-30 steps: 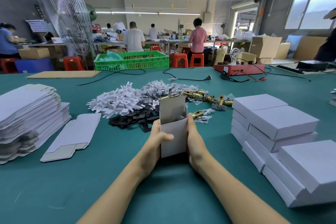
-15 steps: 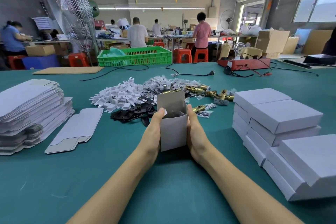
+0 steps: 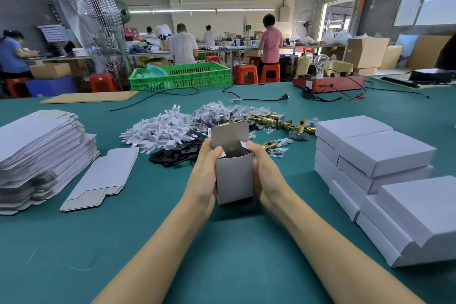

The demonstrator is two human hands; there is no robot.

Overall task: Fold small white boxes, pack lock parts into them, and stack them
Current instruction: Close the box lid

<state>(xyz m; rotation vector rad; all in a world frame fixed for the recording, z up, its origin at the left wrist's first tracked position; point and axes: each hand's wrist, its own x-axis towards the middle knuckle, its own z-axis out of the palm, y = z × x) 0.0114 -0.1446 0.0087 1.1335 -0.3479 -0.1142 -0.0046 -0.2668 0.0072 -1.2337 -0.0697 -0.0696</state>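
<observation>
Both hands up at the centre of the green table (image 3: 222,254), and the small white box (image 3: 234,177) stands upright right between them. The left hand (image 3: 204,175) grips its left wall, thumb hooked over the open rim; the right hand (image 3: 267,175) clasps the right wall, thumb on the top edge. The lid flap (image 3: 229,134) stands up at the back. Just beyond lie the lock parts (image 3: 278,123); finished boxes (image 3: 375,155) are stacked to the right, flat blanks (image 3: 42,145) to the left.
</observation>
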